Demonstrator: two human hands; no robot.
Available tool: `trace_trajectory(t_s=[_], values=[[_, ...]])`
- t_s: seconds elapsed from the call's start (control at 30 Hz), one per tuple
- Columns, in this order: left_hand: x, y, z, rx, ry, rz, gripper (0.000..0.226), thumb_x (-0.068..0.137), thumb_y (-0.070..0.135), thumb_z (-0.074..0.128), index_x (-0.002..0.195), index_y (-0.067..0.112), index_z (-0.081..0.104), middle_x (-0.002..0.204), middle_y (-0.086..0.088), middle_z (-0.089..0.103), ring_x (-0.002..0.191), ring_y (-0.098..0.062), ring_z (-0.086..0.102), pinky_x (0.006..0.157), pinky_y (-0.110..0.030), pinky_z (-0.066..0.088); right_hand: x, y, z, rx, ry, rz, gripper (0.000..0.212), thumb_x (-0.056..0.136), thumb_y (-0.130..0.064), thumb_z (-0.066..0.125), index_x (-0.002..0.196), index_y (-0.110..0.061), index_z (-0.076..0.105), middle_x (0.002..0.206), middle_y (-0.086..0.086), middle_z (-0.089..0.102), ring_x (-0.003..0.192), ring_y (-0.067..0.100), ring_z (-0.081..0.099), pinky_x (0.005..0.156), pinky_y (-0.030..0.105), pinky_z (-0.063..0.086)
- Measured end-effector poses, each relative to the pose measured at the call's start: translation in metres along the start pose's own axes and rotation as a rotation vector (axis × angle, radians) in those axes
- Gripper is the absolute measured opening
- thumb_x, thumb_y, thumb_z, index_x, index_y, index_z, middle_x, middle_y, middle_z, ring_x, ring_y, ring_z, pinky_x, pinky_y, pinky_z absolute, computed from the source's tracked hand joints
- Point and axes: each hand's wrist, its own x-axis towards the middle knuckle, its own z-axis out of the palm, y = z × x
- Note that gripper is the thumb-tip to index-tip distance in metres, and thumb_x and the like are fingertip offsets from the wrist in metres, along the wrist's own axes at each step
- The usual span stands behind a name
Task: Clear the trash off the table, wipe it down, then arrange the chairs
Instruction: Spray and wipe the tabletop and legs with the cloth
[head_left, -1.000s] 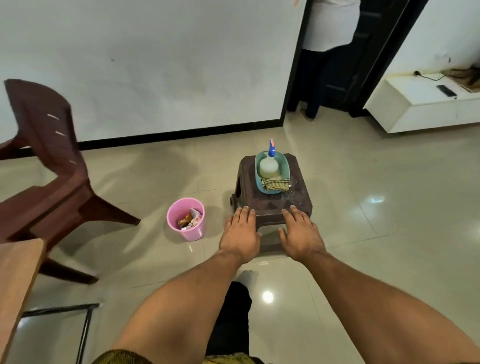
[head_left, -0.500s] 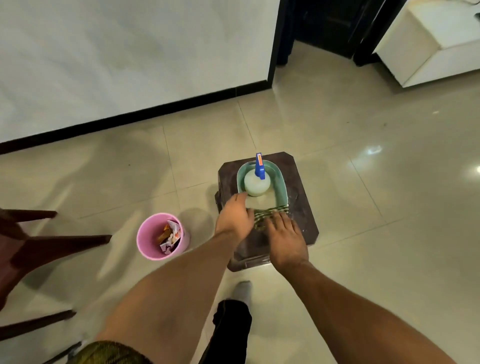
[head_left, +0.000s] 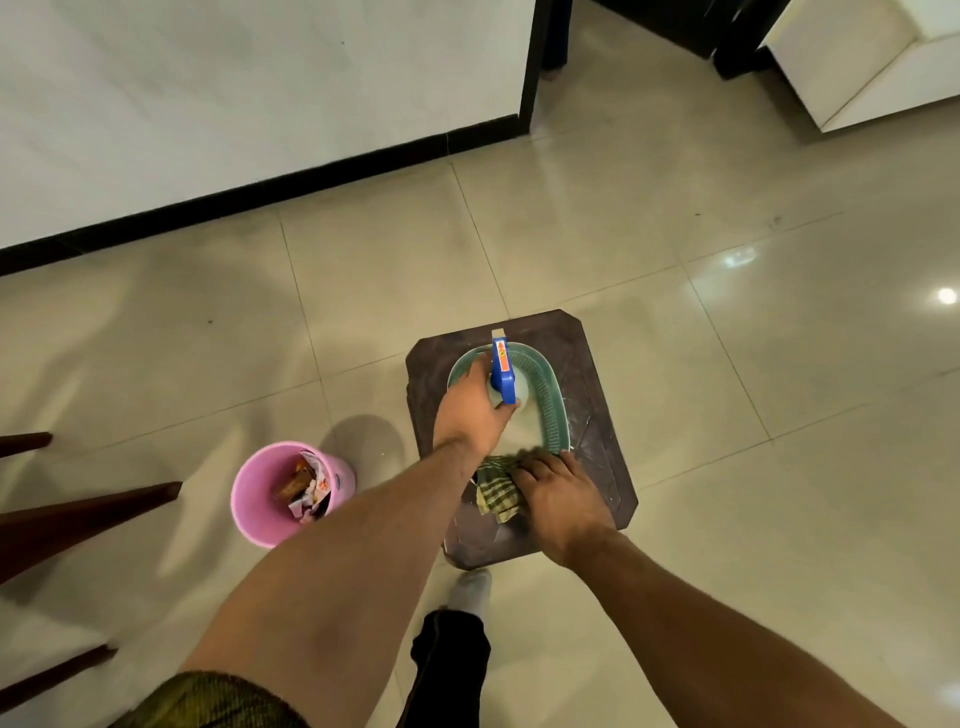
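Note:
A dark brown plastic stool (head_left: 587, 364) stands on the tiled floor with a teal basket (head_left: 553, 400) on top. Inside the basket stands a white spray bottle (head_left: 503, 371) with a blue trigger head. My left hand (head_left: 470, 410) wraps around the bottle's body. A green checked cloth (head_left: 496, 491) lies at the basket's near end, and my right hand (head_left: 561, 499) presses down on it with fingers curled over it. The table itself is out of view.
A pink bin (head_left: 270, 499) holding wrappers stands on the floor left of the stool. Brown chair legs (head_left: 78, 514) jut in from the left edge. A white wall with black skirting runs behind, and a white cabinet (head_left: 862, 57) sits at the top right.
I have leaned in over the stool. My left hand has moved from the stool's front edge to the spray bottle, and my right hand has come onto the checked cloth.

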Motion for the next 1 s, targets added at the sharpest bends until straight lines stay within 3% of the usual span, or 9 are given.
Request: trace_trajectory(t_s=[0.17,0.27,0.4,0.53,0.63,0.7,0.8,0.9,1.0], values=[[0.008,-0.002,0.002,-0.006,-0.001,-0.007,0.068,0.088,0.030,0.075,0.147,0.022,0.043,0.110,0.001,0.070,0.100,-0.018,0.065,0.087,-0.032,0.052,-0.006,0.009,-0.003,0.031,0.076,-0.056,0.050,0.090,-0.033,0.056,0.138,-0.022,0.054,0.140,0.003,0.058,0.133,0.025,0.049,0.117,0.040,0.029],[0.009,0.000,0.001,0.001,-0.014,0.009,0.061,0.089,0.027,0.075,0.143,0.021,0.048,0.112,-0.001,0.071,0.103,-0.021,0.065,0.090,-0.031,0.051,-0.014,0.008,-0.007,0.043,0.206,-0.052,0.046,0.083,-0.032,0.065,0.128,-0.021,0.061,0.123,0.000,0.067,0.116,0.024,0.060,0.109,0.040,0.041],[0.002,0.007,-0.004,-0.026,-0.001,-0.037,0.055,0.089,0.026,0.076,0.137,0.019,0.052,0.115,-0.003,0.071,0.106,-0.023,0.066,0.093,-0.034,0.052,-0.029,0.004,-0.016,0.067,0.348,-0.022,0.047,0.083,-0.033,0.073,0.127,-0.022,0.060,0.120,0.000,0.068,0.115,0.022,0.060,0.108,0.041,0.043],[-0.022,0.024,-0.018,-0.083,0.047,-0.016,0.055,0.089,0.027,0.076,0.137,0.015,0.052,0.119,-0.006,0.068,0.110,-0.024,0.064,0.095,-0.034,0.050,-0.051,-0.003,-0.033,0.152,0.378,0.013,0.044,0.089,-0.037,0.066,0.129,-0.021,0.059,0.123,0.001,0.066,0.117,0.021,0.057,0.109,0.043,0.042],[-0.046,0.037,-0.042,-0.100,0.125,0.021,0.052,0.088,0.034,0.075,0.131,0.017,0.053,0.114,-0.007,0.068,0.105,-0.025,0.064,0.092,-0.037,0.052,-0.069,-0.013,-0.056,0.275,0.391,0.099,0.035,0.088,-0.029,0.064,0.121,-0.019,0.061,0.112,0.003,0.067,0.102,0.022,0.060,0.092,0.039,0.051],[-0.073,0.044,-0.066,-0.072,0.190,0.067,0.045,0.087,0.039,0.073,0.121,0.016,0.054,0.105,-0.007,0.067,0.096,-0.027,0.063,0.084,-0.040,0.053,-0.081,-0.026,-0.071,0.407,0.367,0.175,0.029,0.085,-0.025,0.066,0.112,-0.017,0.062,0.101,0.005,0.068,0.089,0.024,0.061,0.077,0.035,0.051],[-0.110,0.048,-0.099,-0.010,0.289,0.097,0.037,0.087,0.040,0.067,0.110,0.015,0.051,0.096,-0.008,0.067,0.087,-0.031,0.062,0.075,-0.042,0.052,-0.090,-0.049,-0.081,0.776,0.225,0.352,0.030,0.080,-0.022,0.072,0.108,-0.014,0.064,0.095,0.003,0.070,0.087,0.023,0.065,0.077,0.035,0.054],[-0.173,0.033,-0.137,0.043,0.402,0.042,0.032,0.087,0.038,0.061,0.106,0.015,0.050,0.088,-0.007,0.065,0.078,-0.031,0.060,0.069,-0.039,0.050,-0.107,-0.085,-0.084,1.104,0.073,0.466,0.028,0.078,-0.016,0.076,0.104,-0.012,0.068,0.094,0.007,0.071,0.089,0.023,0.068,0.081,0.037,0.058],[-0.247,-0.005,-0.156,0.053,0.502,-0.075,0.023,0.085,0.036,0.059,0.095,0.018,0.049,0.077,-0.004,0.061,0.070,-0.033,0.055,0.062,-0.036,0.042,-0.120,-0.126,-0.076,1.322,-0.036,0.484,0.035,0.069,-0.004,0.069,0.104,-0.002,0.068,0.085,0.013,0.068,0.077,0.027,0.064,0.065,0.035,0.055]])
